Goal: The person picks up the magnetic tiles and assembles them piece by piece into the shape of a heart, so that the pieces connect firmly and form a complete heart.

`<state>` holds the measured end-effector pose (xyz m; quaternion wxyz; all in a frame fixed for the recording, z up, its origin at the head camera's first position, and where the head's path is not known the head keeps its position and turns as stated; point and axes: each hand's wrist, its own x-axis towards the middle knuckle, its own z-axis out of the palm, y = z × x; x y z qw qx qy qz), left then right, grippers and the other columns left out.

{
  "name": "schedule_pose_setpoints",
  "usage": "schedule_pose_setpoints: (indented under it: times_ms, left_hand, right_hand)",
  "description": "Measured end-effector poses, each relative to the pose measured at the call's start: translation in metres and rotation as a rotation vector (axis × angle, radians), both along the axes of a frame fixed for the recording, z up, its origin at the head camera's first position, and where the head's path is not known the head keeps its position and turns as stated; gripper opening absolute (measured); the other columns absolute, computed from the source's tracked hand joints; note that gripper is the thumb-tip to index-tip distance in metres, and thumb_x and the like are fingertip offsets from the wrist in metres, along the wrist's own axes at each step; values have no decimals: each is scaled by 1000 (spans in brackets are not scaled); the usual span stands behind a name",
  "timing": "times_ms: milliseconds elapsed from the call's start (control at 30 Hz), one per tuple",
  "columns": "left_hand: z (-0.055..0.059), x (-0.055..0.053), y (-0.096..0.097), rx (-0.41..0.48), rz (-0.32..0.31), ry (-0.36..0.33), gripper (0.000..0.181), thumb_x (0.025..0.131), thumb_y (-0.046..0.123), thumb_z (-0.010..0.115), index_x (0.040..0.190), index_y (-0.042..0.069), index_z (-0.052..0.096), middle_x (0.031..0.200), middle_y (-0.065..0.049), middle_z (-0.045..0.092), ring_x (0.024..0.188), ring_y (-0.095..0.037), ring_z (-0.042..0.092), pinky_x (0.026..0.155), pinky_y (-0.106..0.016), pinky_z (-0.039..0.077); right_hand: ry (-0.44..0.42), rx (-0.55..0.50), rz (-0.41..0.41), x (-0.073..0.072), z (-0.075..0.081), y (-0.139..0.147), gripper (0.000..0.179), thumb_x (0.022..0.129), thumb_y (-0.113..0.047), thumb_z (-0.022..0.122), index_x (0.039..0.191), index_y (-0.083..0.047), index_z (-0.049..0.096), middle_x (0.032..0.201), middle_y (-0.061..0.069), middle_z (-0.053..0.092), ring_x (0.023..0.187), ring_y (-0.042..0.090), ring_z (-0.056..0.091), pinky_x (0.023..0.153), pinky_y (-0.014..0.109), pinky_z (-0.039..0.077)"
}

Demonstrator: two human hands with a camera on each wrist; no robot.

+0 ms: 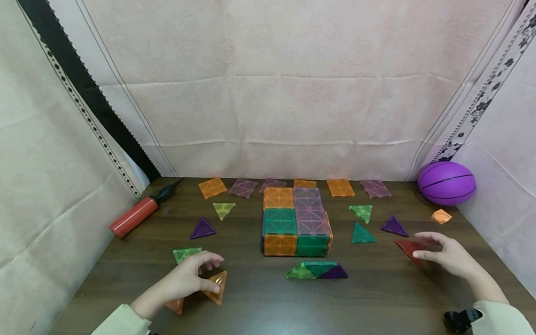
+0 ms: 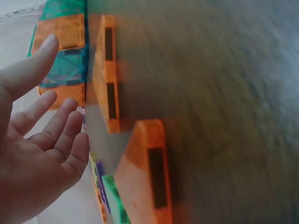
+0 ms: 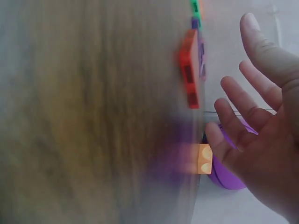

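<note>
My left hand [image 1: 187, 276] hovers by an orange triangular tile [image 1: 220, 287] at the front left, fingers loosely bent. In the left wrist view its palm [image 2: 42, 172] faces the camera and holds nothing. A second orange tile [image 1: 177, 305] lies partly hidden under that wrist. At the right, my right hand [image 1: 448, 255] reaches over a red triangular tile [image 1: 405, 246]. Its fingers look relaxed and apart from the red tile [image 3: 188, 70] in the right wrist view. Between the hands stands a box built of translucent square tiles [image 1: 279, 221], with a trapezoid of joined triangles [image 1: 317, 271] before it.
Square tiles [image 1: 340, 187] line the back edge. Loose triangles, such as a purple one [image 1: 202, 228] and a teal one [image 1: 362, 234], flank the box. A red hand pump [image 1: 134, 216] lies far left; a purple ball [image 1: 447, 183] and small orange block [image 1: 441, 216] sit right.
</note>
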<state>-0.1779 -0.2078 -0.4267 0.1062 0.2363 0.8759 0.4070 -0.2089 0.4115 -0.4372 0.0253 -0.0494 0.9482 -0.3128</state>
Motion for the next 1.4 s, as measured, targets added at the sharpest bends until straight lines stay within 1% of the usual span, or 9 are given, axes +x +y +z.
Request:
schedule_pose_setpoints:
  times_ms: [100,233,333,567,633,900,1133,1233,1400]
  left_hand:
    - [-3,-1,-1,-32,-22,34,58,72,25,85,119,0,61,107,-8,62,94,-22,54,76,-31,46]
    - [-6,-1,0,-68,-51,25,61,69,26,87,118,1,61,102,-3,60,90,-18,51,77,-30,45]
    - [-7,0,1,-91,-66,4,63,67,24,88,119,1,60,100,-2,57,88,-16,49,77,-29,44]
    - [-9,0,4,-131,-66,8,66,65,22,89,120,1,60,97,0,55,86,-13,47,75,-27,42]
    - [-9,0,4,-138,-64,12,66,65,22,89,120,1,60,96,1,55,86,-13,47,75,-27,42]
    - [-11,-1,6,-169,-44,38,67,65,22,88,122,0,60,97,1,53,90,-13,49,79,-28,44]
    - [-11,-1,8,-154,-27,31,61,69,19,86,121,0,60,97,1,51,90,-14,49,76,-27,45]
    - [-11,-2,9,-143,-20,24,59,71,18,86,121,-2,60,97,0,52,90,-14,50,74,-26,46]
    - [-10,-1,10,-105,-10,1,55,72,17,84,118,-2,61,97,0,58,88,-15,53,71,-26,46]
  right_hand:
    - [6,29,17,-3,-5,5,61,85,-31,74,128,7,53,124,33,55,113,47,49,85,53,42]
    - [15,66,28,-5,-10,7,61,81,-29,78,124,8,56,121,31,56,107,41,53,80,37,44]
    - [18,75,33,-6,-12,8,61,78,-27,80,123,8,57,120,30,56,106,39,53,77,30,43]
    - [17,100,59,-8,-12,5,63,76,-25,82,121,10,56,119,33,52,103,44,53,84,50,44]
    - [13,112,56,-9,-12,5,63,76,-25,82,121,10,57,119,33,52,103,44,53,84,52,44]
    - [28,142,61,-10,-11,1,65,72,-26,84,118,12,58,112,28,55,96,36,53,79,46,44]
    - [35,173,45,-10,-11,1,62,73,-29,84,115,11,61,106,26,55,93,31,53,75,41,43]
    - [14,148,28,-9,-9,0,57,75,-27,83,113,11,62,102,22,59,88,26,53,73,37,43]
    - [-67,-11,12,-3,-8,-3,50,81,-15,77,115,15,57,85,10,65,71,11,56,62,27,46]
